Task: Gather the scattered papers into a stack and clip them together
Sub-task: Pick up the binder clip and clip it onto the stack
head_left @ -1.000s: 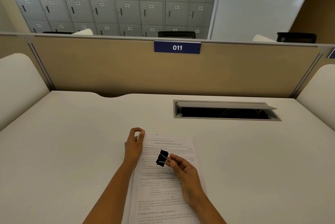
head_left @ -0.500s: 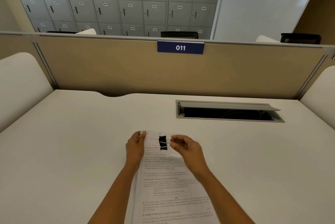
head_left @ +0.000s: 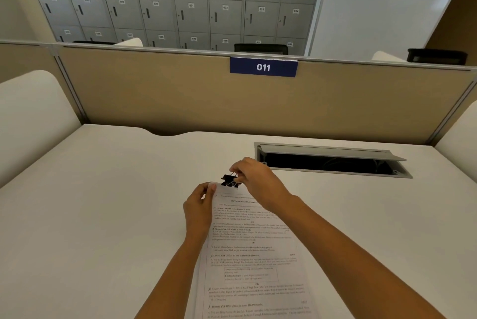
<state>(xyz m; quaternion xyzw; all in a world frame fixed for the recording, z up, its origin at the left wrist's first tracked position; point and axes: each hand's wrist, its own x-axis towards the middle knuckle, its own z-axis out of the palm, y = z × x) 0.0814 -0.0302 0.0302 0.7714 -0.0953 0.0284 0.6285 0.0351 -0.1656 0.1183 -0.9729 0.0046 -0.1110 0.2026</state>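
1. The white surface (head_left: 103,215) carries the stack of white printed paper sheets (head_left: 253,254), thin and floppy; best held at the top edge.
2. The recessed grey cable tray (head_left: 333,161) looks dark inside (perhaps cables).
3. The left hand (head_left: 200,205) pinches the stack's top-left corner.
4. The right hand (head_left: 258,179) squeezes the small black metal binder clip (head_left: 230,180) at the top edge.

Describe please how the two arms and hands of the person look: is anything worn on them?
Both forearms are bare, with no sleeve in view. The left hand and the right hand wear no glove, and no ring, watch or bracelet shows. The fingernails look short and unpainted, as far as can be seen.
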